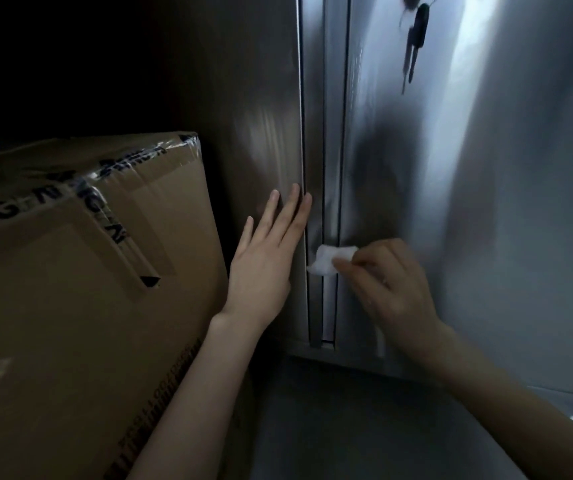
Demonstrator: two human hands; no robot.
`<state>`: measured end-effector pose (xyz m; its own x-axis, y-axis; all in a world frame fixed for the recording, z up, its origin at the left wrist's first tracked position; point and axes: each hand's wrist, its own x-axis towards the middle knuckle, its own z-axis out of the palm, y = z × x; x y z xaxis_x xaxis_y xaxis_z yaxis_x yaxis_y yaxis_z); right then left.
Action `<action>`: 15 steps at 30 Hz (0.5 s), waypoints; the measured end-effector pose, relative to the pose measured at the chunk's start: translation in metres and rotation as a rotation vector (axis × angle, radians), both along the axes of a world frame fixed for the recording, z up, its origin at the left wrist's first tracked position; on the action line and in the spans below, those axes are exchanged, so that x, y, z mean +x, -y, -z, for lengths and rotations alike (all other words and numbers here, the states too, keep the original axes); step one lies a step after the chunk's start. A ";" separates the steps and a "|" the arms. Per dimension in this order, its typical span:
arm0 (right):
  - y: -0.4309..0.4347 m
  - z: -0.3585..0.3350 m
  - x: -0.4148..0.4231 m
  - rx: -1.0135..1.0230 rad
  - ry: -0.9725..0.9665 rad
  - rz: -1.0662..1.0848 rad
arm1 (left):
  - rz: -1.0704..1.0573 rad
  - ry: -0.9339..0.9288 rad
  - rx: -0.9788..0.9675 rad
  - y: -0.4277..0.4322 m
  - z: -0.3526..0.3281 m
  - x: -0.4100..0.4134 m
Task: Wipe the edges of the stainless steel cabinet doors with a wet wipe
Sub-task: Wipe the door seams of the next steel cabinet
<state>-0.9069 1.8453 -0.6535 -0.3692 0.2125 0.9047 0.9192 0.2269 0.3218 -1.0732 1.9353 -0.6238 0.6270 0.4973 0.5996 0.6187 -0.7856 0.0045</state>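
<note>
I pinch the small white folded wet wipe in my right hand. Its long side lies crosswise over the upright gap between the two brushed stainless steel cabinet doors, near their bottom edge. My left hand presses flat, fingers straight, on the left door's edge. Blurred black keys hang high on the right door. A taped brown cardboard box stands left of the cabinet on the dim grey floor.

Grey floor, 1 taped cardboard box left, steel cabinet behind.

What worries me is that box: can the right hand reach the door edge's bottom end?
Probably yes: the right hand pinches the wipe on the door edge just above it; the box sits left, clear.
</note>
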 end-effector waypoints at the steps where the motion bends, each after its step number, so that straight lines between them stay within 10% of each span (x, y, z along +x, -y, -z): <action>1: -0.003 -0.008 0.002 0.035 -0.006 0.035 | -0.010 -0.008 0.010 0.000 -0.001 -0.001; 15: -0.041 0.032 -0.008 -0.130 -0.230 0.074 | -0.019 0.021 -0.017 -0.001 0.003 0.001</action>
